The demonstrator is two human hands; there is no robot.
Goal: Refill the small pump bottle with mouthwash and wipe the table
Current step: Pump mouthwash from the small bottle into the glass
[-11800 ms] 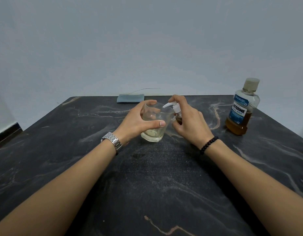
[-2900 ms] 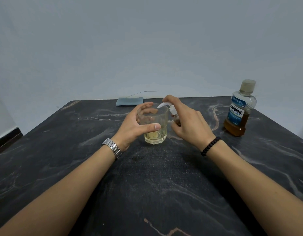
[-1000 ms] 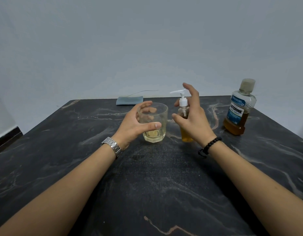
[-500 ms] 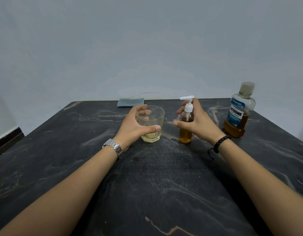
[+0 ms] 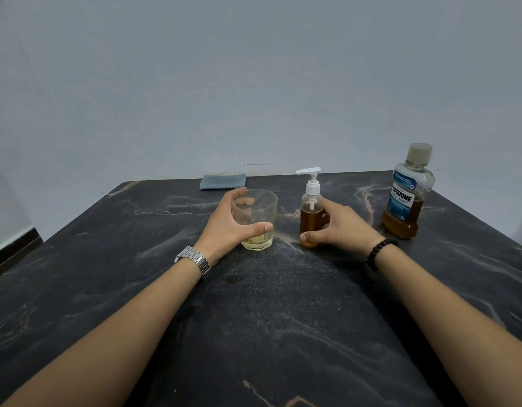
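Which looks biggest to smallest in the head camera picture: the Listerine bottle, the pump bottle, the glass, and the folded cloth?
1. Listerine bottle, tallest and broadest.
2. Pump bottle and glass: unsure. The bottle looks taller, the glass wider, and hands partly cover both.
3. Folded cloth looks smallest, though it lies farthest from the camera, so its true size may be greater.

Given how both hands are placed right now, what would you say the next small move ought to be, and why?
Probably the right hand should twist the white pump head off the small pump bottle, while the left hand lets go of the glass: the pump is on, and the bottle stands only partly full.
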